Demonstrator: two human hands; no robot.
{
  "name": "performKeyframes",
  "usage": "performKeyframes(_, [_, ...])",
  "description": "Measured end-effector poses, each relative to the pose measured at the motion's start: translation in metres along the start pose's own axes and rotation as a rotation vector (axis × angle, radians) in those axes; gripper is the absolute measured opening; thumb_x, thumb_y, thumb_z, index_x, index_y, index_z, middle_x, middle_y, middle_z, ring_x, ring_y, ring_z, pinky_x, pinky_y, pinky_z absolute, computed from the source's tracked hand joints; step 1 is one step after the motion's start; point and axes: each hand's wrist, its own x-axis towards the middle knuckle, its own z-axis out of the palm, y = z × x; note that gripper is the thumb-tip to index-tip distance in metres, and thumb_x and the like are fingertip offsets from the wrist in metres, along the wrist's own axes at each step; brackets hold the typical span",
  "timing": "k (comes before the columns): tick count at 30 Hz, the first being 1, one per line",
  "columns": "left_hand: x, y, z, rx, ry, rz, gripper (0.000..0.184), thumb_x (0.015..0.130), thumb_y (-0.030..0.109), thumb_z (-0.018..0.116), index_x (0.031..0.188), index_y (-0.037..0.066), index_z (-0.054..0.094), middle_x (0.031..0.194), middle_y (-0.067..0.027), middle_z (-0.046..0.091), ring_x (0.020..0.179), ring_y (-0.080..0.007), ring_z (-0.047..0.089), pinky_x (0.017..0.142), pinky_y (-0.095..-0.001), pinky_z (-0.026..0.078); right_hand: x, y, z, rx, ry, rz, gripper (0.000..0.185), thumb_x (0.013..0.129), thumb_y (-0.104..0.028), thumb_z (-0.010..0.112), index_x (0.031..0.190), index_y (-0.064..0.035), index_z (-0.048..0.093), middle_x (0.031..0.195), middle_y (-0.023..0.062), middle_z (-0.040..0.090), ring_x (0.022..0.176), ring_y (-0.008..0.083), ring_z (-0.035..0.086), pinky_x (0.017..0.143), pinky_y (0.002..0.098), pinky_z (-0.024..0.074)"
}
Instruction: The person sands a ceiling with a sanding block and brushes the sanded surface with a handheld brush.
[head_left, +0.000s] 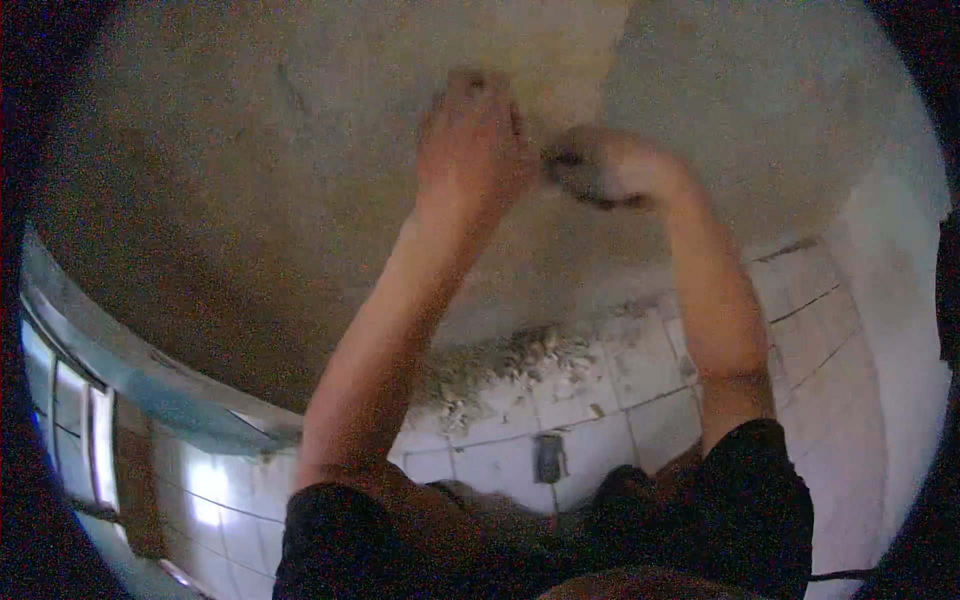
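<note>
My left hand [475, 145] is raised against the rough grey-brown wall surface [250, 180]. Its fingers are bent and blurred, and I cannot make out anything in them. Just to its right, my right hand [625, 168] is closed around a dark object [568, 160], too smeared by motion to name. A lighter, yellowish patch [570, 60] of the surface lies above and between both hands.
Crumbled debris [540, 355] lies along the foot of the rough surface, on pale floor tiles [580, 405]. A small dark grey object [548, 458] rests on the tiles. Windows [75, 400] show at the lower left, and a pale wall [900, 260] stands at the right.
</note>
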Motion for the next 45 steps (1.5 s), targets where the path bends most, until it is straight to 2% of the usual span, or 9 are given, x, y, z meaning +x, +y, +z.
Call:
performKeyframes(5, [0.007,-0.014,-0.003,0.085,0.076,-0.210,0.047,0.090,0.027,0.059,0.133,0.010,0.053,0.131,-0.0288,0.052,0.117,-0.0471,0.054,0.094,-0.0571,0.047,-0.014,0.079,-0.011,-0.438,0.367,-0.014,0.027,0.093,-0.029,0.057,0.109,-0.0098,0.068,0.093,0.0161,0.068,0.081,0.0320,0.064,0.071,0.0453,0.0502])
performKeyframes(7, [0.004,-0.021,-0.003,0.426,0.040,-0.198,0.069,0.097,0.032,0.058,0.151,0.003,0.028,0.159,-0.0258,0.008,0.143,-0.0475,0.016,0.111,-0.0615,0.026,-0.002,0.098,-0.002,-0.487,0.333,0.062,0.028,0.094,-0.029,0.057,0.109,-0.0093,0.068,0.096,0.0182,0.067,0.087,0.0356,0.063,0.077,0.0461,0.0489])
performKeyframes(24, [-0.002,-0.027,-0.013,0.362,-0.018,-0.128,0.083,0.093,0.032,0.066,0.155,0.008,0.017,0.158,-0.0282,0.008,0.144,-0.0492,0.011,0.114,-0.0618,0.017,0.014,0.071,0.003,-0.238,0.304,0.038,0.041,0.095,-0.044,0.056,0.105,-0.0064,0.069,0.071,0.0075,0.062,0.059,0.0158,0.057,0.060,0.0351,0.0473])
performKeyframes(26, [-0.001,-0.027,-0.011,0.329,0.069,-0.056,0.084,0.092,0.032,0.066,0.155,0.007,0.016,0.158,-0.0286,0.009,0.144,-0.0492,0.012,0.114,-0.0617,0.017,0.030,0.093,0.025,-0.173,0.542,-0.326,0.041,0.094,-0.044,0.056,0.107,-0.0062,0.068,0.074,0.0088,0.063,0.060,0.0155,0.058,0.061,0.0334,0.0477])
performKeyframes(33, [0.001,-0.028,-0.012,0.370,-0.029,-0.158,0.082,0.091,0.027,0.068,0.155,0.008,0.020,0.158,-0.0275,0.007,0.145,-0.0492,0.010,0.114,-0.0609,0.018,0.018,0.071,-0.001,-0.093,0.305,0.181,0.043,0.094,-0.043,0.055,0.117,-0.0077,0.066,0.088,0.0125,0.069,0.075,0.0226,0.063,0.072,0.0376,0.0504])
performKeyframes(38, [0.010,-0.007,-0.032,0.281,-0.154,-0.241,0.081,0.092,0.027,0.068,0.155,0.010,0.020,0.159,-0.0251,0.003,0.145,-0.0486,0.009,0.114,-0.0594,0.018,0.060,0.143,0.057,-0.498,0.452,-0.156,0.040,0.095,-0.042,0.054,0.119,-0.0135,0.067,0.076,0.0062,0.064,0.059,0.0136,0.058,0.059,0.0320,0.0496])
performKeyframes(41, [0.007,-0.014,-0.020,0.410,-0.011,-0.177,0.071,0.092,0.021,0.067,0.151,0.007,0.031,0.156,-0.0263,0.021,0.144,-0.0461,0.020,0.115,-0.0553,0.023,0.021,0.061,0.017,-0.078,0.012,0.149,0.041,0.096,-0.041,0.054,0.128,-0.0153,0.061,0.081,0.0094,0.067,0.061,0.0137,0.060,0.054,0.0300,0.0494])
performKeyframes(43, [0.009,-0.027,-0.008,0.260,0.243,0.021,0.050,0.090,0.027,0.061,0.137,0.013,0.051,0.138,-0.0264,0.046,0.124,-0.0463,0.047,0.099,-0.0559,0.043,-0.004,0.035,0.004,0.113,0.178,0.125,0.043,0.097,-0.038,0.055,0.134,-0.0172,0.055,0.084,0.0112,0.067,0.062,0.0138,0.060,0.052,0.0292,0.0493])
performKeyframes(45, [0.014,-0.019,-0.011,0.155,0.229,0.064,0.049,0.090,0.025,0.061,0.137,0.013,0.050,0.139,-0.0252,0.045,0.127,-0.0454,0.045,0.101,-0.0548,0.041,-0.006,0.029,-0.003,0.305,0.327,0.111,0.047,0.097,-0.036,0.056,0.141,-0.0190,0.049,0.088,0.0129,0.068,0.063,0.0138,0.061,0.050,0.0283,0.0492])
